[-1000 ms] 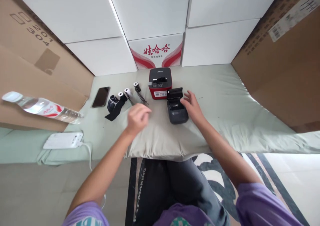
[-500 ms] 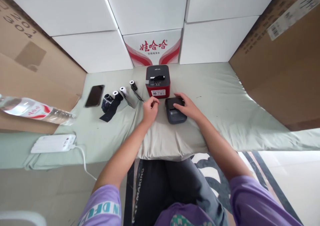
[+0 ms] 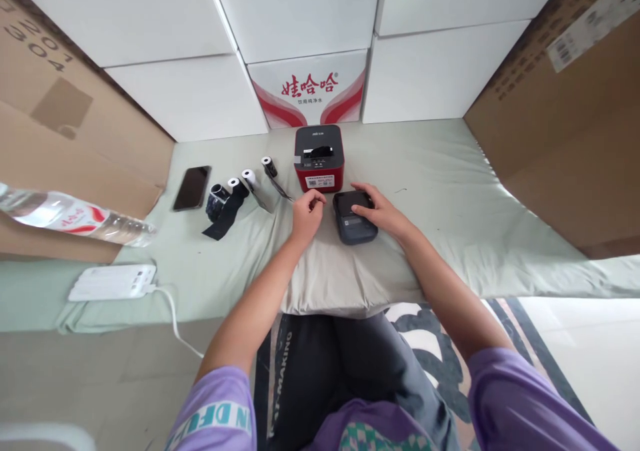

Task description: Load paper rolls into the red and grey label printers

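Observation:
My right hand (image 3: pixel 383 212) grips a small dark portable printer (image 3: pixel 356 231) on the cloth, its thumb on top and fingers at the far edge. At that printer's left is my left hand (image 3: pixel 307 218), fingers curled in; whatever they may hold is hidden. Just beyond stands a red and black receipt printer (image 3: pixel 320 161) with a white label on its front. To the left are several paper rolls: a black roll with a loose strip (image 3: pixel 225 218), a white roll (image 3: pixel 257 188), and a small dark roll (image 3: pixel 269 166) whose tail runs toward my left hand.
A phone (image 3: pixel 193 188) lies left of the rolls. Farther left are a water bottle (image 3: pixel 75 218) and a white power bank (image 3: pixel 113 282) with a cable hanging over the edge. Cardboard boxes (image 3: pixel 575 138) flank the cloth-covered surface (image 3: pixel 435 164); white boxes (image 3: pixel 300 14) stand behind.
The whole view has shifted slightly. My left hand's fingertips look a little nearer the portable printer, while my right hand keeps its grip on it.

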Demonstrator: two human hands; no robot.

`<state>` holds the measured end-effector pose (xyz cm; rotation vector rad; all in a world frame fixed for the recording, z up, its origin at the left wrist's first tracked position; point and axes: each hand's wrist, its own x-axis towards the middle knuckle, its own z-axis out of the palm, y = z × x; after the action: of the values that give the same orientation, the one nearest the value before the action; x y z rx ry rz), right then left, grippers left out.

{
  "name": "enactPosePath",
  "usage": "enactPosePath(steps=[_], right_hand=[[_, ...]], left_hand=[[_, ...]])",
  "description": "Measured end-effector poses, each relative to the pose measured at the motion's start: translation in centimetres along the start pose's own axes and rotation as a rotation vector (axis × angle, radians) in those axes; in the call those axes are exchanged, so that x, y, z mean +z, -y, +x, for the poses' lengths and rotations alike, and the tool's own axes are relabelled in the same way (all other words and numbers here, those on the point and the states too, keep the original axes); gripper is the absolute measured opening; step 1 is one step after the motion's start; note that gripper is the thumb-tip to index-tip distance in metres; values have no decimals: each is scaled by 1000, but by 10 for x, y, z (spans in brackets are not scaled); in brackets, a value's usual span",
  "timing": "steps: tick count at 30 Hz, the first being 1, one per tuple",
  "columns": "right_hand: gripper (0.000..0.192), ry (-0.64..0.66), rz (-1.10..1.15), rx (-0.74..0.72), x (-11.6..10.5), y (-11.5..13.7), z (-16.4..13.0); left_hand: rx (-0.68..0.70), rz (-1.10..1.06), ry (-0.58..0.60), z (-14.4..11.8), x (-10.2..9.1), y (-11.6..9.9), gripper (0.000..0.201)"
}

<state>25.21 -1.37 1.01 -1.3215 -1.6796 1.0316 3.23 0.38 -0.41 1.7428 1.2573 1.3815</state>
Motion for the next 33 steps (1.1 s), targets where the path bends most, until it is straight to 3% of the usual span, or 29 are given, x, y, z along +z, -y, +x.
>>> enactPosePath(steps=[6,9,11,14,17,22,25,33], right_hand=[[114,-243,-367,61,41,25,-39],[107,-266,-482,84,51,40,-51],[102,-296,-510,98,41,47,-49],[100,-423,-534,140,9,48,-23],[102,-523,-575,191,-21,37,26],[102,-532,-630,286,-32,9,96],[102,-490,-662,302,-29,-2,108],[104,-458,-704,245,-32,-12,103]], left_hand=[[5,39,-17,4,-4,4,16],[11,45,-11,4,-4,4,16],[13,51,-19,4,-4,5,17],[5,60,-47,5,-4,6,18],[1,65,-65,7,-3,7,19],[7,51,-72,7,-4,8,19],[22,47,-71,7,-4,9,19],[46,55,-46,6,-1,7,20]])
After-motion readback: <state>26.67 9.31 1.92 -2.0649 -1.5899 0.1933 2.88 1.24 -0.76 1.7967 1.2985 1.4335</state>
